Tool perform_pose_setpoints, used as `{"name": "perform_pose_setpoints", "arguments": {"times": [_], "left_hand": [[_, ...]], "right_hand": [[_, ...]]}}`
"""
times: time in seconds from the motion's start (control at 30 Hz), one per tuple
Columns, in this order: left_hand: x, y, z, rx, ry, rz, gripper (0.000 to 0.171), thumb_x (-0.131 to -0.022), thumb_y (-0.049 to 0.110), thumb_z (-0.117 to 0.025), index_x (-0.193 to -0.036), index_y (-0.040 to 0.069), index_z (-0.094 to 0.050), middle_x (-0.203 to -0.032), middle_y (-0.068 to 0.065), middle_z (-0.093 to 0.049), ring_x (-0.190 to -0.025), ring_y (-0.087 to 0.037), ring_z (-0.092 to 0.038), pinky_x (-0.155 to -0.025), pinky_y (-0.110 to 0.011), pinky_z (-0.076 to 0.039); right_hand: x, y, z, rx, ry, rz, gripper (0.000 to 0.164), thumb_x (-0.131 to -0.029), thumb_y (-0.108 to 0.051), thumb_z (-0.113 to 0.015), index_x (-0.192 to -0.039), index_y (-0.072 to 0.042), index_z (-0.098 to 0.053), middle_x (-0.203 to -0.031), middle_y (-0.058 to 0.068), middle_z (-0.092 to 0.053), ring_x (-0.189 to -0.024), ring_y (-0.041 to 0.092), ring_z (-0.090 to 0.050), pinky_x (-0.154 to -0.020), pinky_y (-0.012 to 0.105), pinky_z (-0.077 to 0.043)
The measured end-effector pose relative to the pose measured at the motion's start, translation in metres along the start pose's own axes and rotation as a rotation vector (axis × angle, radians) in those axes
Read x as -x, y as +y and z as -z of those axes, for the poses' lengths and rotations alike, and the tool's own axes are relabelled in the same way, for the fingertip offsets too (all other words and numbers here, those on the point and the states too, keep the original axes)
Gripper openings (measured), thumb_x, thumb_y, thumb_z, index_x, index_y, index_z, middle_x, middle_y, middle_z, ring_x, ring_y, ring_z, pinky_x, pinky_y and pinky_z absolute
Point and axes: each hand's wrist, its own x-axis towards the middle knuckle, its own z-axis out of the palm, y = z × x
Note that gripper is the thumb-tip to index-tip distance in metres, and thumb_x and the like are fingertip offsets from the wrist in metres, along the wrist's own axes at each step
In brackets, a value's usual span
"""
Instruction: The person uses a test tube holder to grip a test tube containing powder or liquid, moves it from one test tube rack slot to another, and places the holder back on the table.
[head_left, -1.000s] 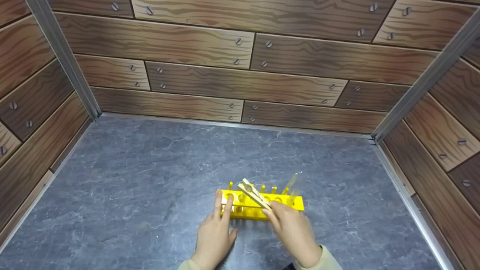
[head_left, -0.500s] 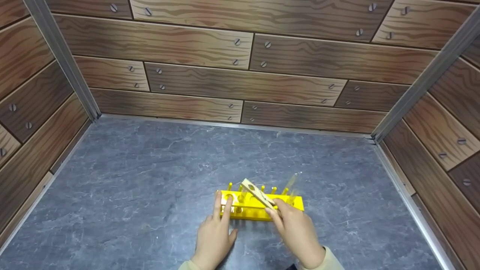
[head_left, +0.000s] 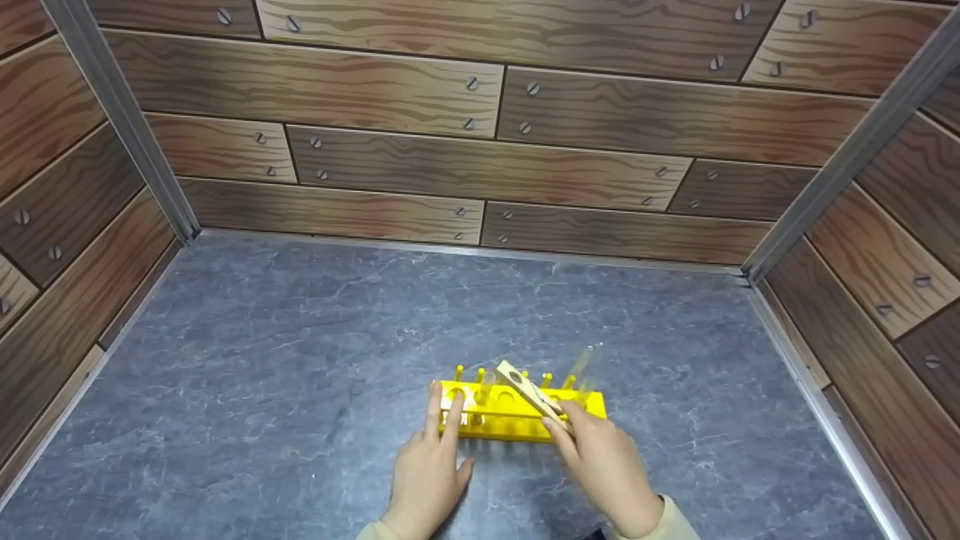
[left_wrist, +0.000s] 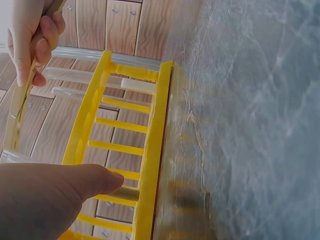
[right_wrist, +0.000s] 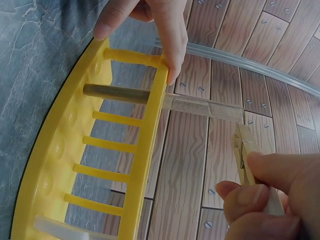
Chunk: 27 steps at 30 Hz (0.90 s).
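A yellow test tube rack [head_left: 499,433] stands on the grey tabletop. My left hand [head_left: 429,476] rests on its left end, two straight fingers on the top plate. My right hand [head_left: 609,469] grips a wooden test tube clamp [head_left: 529,390] above the rack. One glass test tube [right_wrist: 200,106] stands in the second hole from the left, with a dark grey-brown filling in its lower part. In the head view the clamp's tip lies just right of this tube's mouth; whether they touch I cannot tell. Another clear tube [head_left: 583,366] leans at the rack's right end.
Several yellow pegs [right_wrist: 102,172] stick up along the rack's back. Wood-print panels [head_left: 420,157] wall in the grey tabletop [head_left: 300,337] at the back and on both sides, with metal strips at their joints.
My right hand and the clamp have moved to the right, away from the second-hole tube. The clamp's arms, spread a second ago, now look closed together. My left hand has stayed put.
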Motion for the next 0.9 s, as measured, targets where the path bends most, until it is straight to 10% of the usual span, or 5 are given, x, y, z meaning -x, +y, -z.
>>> {"name": "perform_pose_setpoints", "arguments": {"times": [0.9], "left_hand": [[0.0008,-0.0008,-0.0036,-0.006,0.029,-0.005,0.097,-0.067,0.038,-0.081,-0.146,0.012,-0.03,-0.151,-0.02,-0.019,-0.057,-0.017,-0.049,-0.049,-0.03,-0.044]], "right_hand": [[0.0014,0.0094,0.0014,-0.003,-0.024,-0.028,0.014,-0.092,-0.027,-0.059,-0.092,-0.012,-0.06,-0.049,-0.007,-0.037,-0.039,0.005,-0.027,-0.037,0.019,-0.026]]}}
